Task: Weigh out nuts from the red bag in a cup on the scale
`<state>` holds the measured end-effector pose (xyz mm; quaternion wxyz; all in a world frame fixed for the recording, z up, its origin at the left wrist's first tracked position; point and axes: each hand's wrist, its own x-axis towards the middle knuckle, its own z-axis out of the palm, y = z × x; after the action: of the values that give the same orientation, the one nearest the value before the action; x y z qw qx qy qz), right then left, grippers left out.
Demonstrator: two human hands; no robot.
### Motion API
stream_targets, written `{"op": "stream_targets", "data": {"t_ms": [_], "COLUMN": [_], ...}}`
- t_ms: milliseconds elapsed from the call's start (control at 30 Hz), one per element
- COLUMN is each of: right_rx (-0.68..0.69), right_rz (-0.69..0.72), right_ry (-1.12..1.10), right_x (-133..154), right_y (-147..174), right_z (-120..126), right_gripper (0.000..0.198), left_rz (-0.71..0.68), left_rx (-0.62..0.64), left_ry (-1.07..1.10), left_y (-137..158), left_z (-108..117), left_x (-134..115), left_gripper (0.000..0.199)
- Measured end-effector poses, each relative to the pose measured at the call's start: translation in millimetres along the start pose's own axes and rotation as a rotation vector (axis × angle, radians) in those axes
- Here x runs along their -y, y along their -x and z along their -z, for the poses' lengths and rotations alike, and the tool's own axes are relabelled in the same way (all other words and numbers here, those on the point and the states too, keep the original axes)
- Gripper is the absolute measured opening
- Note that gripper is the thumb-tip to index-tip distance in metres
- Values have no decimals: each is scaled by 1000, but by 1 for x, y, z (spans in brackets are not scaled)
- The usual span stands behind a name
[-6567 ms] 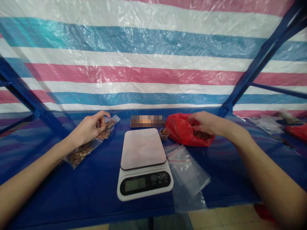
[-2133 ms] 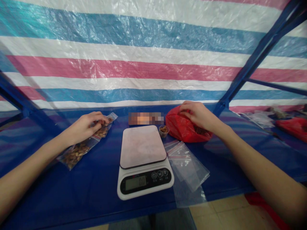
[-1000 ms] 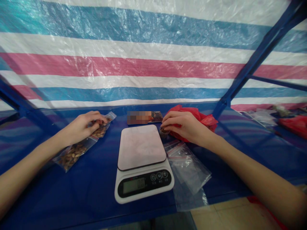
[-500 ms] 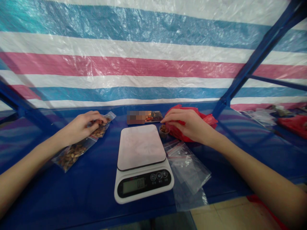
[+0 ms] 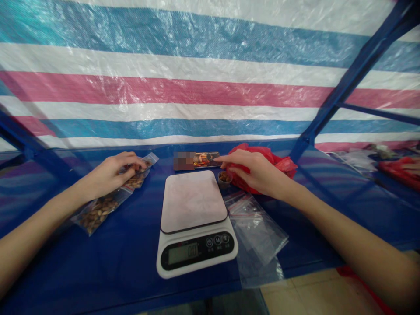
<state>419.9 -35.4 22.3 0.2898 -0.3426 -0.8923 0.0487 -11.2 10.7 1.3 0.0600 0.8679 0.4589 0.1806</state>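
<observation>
Your left hand [image 5: 110, 174] rests curled on the clear bag of nuts [image 5: 113, 197], fingers pinching its crinkled top, far left on the blue table [image 5: 108, 258]. Your right hand [image 5: 256, 170] hovers loosely open, forefinger out, just above the small cup [image 5: 225, 177] beside the glossy red bag [image 5: 278, 164]. Bare table runs before the flat scale [image 5: 193, 218]. The empty zip bags [image 5: 256, 227] overhang the front edge.
</observation>
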Motion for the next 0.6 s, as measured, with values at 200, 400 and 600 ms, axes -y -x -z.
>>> {"op": "stream_targets", "data": {"t_ms": [200,400,600], "right_rx": [23,-50,-450], "right_rz": [-20,2,-319], "right_ry": [-32,-6,132], "right_x": [2,8,-18], "right_y": [0,-1,4], "right_z": [0,6,47], "right_gripper": [59,55,32], "left_rz": [-1,-8,-21], "left_rx": [-4,7,-14], "left_ry": [-3,5,-3], "left_y": [-1,0,-1], "left_z": [0,0,0], "left_x": [0,1,0], "left_gripper": [41,41,41]}}
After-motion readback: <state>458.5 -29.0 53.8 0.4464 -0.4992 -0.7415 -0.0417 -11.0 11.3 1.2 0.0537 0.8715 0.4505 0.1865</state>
